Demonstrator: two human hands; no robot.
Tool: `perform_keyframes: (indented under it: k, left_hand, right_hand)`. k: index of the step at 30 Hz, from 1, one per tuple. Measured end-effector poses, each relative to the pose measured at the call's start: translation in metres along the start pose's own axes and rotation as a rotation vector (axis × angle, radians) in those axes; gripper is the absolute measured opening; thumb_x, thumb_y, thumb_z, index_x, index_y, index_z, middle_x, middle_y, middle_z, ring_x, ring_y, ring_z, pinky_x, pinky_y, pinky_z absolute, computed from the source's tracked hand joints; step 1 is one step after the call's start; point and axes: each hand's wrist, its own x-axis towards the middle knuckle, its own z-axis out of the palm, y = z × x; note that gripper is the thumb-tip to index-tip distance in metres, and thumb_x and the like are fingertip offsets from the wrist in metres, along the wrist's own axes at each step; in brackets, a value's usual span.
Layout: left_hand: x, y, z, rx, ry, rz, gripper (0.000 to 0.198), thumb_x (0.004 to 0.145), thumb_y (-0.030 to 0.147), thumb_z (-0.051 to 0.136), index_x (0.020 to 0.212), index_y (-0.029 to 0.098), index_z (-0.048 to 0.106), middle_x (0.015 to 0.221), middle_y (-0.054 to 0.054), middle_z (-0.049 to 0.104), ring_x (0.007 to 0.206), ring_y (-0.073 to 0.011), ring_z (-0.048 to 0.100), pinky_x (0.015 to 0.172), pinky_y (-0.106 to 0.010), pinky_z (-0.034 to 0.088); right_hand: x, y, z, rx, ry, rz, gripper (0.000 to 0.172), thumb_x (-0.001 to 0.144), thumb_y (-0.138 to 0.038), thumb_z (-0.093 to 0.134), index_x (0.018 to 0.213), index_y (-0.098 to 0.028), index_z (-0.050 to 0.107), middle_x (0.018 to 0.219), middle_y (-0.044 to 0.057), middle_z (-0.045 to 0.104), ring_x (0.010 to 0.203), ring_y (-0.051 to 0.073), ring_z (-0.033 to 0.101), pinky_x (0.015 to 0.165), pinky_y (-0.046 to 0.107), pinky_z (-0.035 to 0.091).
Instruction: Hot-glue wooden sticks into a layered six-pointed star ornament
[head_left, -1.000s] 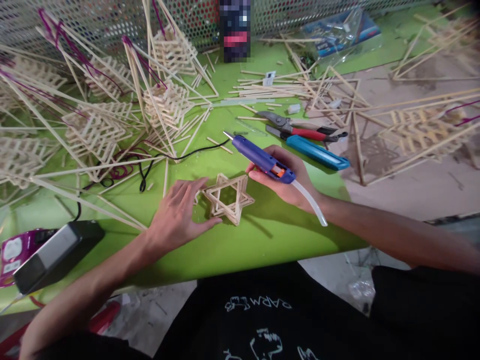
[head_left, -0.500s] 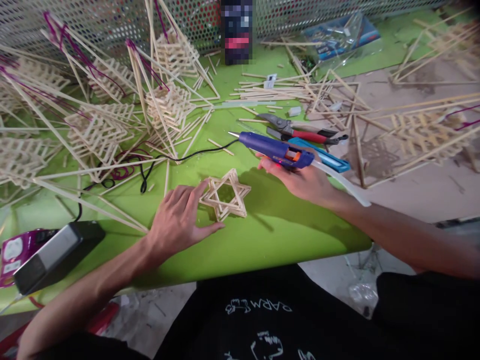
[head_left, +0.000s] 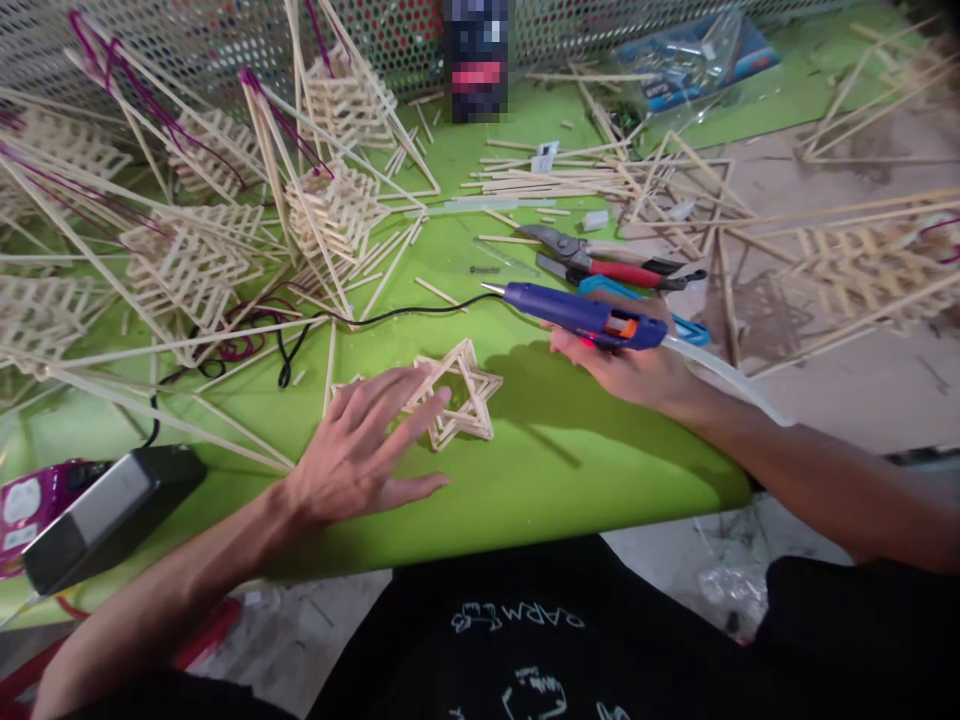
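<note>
A small six-pointed star of thin wooden sticks lies on the green table, its left part covered by my fingers. My left hand is spread over the star's left side, fingers apart; whether the fingertips touch it I cannot tell. Another bit of stickwork shows partly behind that hand. My right hand is wrapped round a blue hot glue gun, held above the table right of the star. Its metal nozzle points left, and a white glue stick sticks out of its back end.
Several stick structures with purple cord crowd the left and back. Pruning shears and a blue-handled tool lie behind the glue gun. Loose sticks are piled at the back. A grey box stands at front left. A black cord crosses the table.
My left hand has opened wider, its fingers now reaching over the star's left side. My right hand has shifted right and slightly nearer to me with the glue gun.
</note>
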Motion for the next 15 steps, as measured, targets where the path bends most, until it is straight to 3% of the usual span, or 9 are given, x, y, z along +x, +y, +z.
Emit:
perform_keyframes:
  k: [5,11,15]
  left_hand:
    - [-0.0008,0.0017,0.0033,-0.003,-0.056,0.034,0.073,0.087,0.062,0.067,0.149,0.031,0.045,0.153,-0.017,0.049,0.134,-0.0358,0.052,0.096,-0.048,0.048]
    - [-0.0002,0.0004,0.0072,-0.007,-0.079,0.05,0.068,0.086,0.062,0.067,0.144,0.03,0.052,0.153,-0.02,0.047,0.136,-0.0362,0.05,0.095,-0.05,0.049]
    - [0.0014,-0.0003,0.0072,0.002,-0.078,0.06,0.064,0.086,0.061,0.069,0.141,0.031,0.056,0.151,-0.018,0.05,0.135,-0.0358,0.052,0.095,-0.049,0.05]
  right_hand:
    - [0.0006,-0.0095,0.0006,-0.083,0.026,-0.155,0.017,0.081,-0.032,0.078,0.085,-0.023,0.064,0.06,-0.003,0.057,0.05,0.011,0.044,0.051,0.028,0.035]
    - [0.0001,-0.0053,0.0007,-0.094,-0.008,-0.335,0.02,0.077,-0.029,0.081,0.086,-0.024,0.064,0.063,-0.003,0.061,0.049,0.009,0.043,0.051,0.027,0.036]
    - [0.002,-0.0091,-0.0007,-0.102,-0.009,-0.368,0.019,0.08,-0.031,0.079,0.086,-0.023,0.062,0.064,-0.002,0.062,0.047,0.009,0.043,0.05,0.027,0.038]
